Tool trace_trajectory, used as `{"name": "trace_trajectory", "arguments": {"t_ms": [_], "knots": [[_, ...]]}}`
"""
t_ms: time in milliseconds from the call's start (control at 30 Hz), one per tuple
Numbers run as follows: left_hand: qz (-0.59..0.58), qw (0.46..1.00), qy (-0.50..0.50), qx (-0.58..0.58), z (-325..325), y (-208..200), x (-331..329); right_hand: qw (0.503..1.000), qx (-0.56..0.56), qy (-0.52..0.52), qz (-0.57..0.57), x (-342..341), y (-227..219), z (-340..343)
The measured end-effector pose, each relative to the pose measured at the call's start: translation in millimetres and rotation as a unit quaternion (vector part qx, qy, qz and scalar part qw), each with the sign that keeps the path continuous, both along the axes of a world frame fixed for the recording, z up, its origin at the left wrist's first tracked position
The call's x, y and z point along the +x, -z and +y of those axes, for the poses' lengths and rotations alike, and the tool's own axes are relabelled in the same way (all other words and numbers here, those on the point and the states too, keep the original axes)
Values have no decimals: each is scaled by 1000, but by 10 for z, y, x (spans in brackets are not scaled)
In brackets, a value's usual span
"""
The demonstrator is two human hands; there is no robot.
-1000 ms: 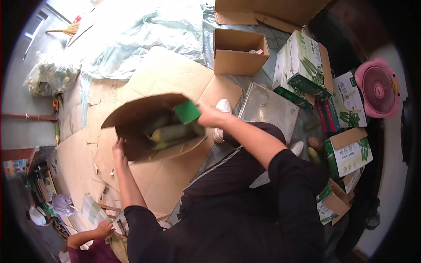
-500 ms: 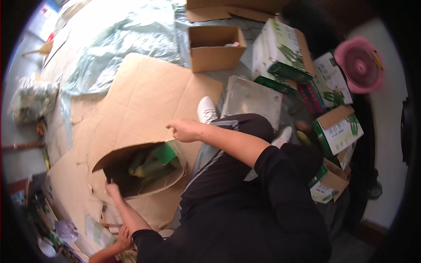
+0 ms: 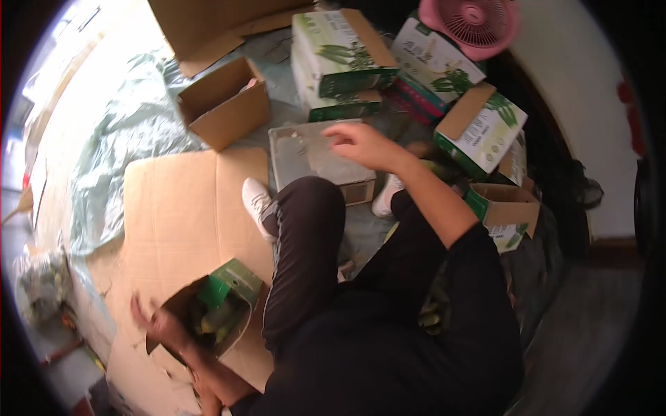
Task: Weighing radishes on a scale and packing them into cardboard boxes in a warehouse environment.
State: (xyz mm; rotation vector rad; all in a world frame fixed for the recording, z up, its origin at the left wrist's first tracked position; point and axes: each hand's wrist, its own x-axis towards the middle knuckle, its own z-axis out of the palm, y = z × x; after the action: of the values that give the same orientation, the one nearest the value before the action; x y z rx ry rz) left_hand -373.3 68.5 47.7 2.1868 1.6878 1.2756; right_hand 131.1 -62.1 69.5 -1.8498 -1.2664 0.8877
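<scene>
Head view: cardboard (image 3: pixel 180 208) supports the near box (image 3: pixel 243 279) beside my spread left hand (image 3: pixel 165 326); my half-curled right hand (image 3: pixel 366 148) looks empty.

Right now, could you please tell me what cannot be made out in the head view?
All in the head view:
Vegetables in the open box: their number; shadow and overlap hide some.
Left hand: its fingers are blurred, so contact with that box is unclear.
Right hand: seen from above, touching the flat grey box or not.
Brown box: its near wall hides most contents.
Pink fan: top cut off by the upper edge.
</scene>
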Motion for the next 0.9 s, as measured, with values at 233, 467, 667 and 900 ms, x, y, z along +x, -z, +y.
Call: {"name": "trace_trajectory", "arguments": {"t_ms": [233,467,667,900], "knots": [[225,885,311,-264,-230,682,1520,984,-131,102,-60,435,624,-896],[625,629,289,-361,-472,2004,1224,985,-136,101,-41,417,418,-969],[603,507,221,-575,-570,2785,-530,986,-119,43,-113,378,572,-821],[246,725,223,-604,-200,2469,215,975,-96,97,-173,504,381,-979]]}}
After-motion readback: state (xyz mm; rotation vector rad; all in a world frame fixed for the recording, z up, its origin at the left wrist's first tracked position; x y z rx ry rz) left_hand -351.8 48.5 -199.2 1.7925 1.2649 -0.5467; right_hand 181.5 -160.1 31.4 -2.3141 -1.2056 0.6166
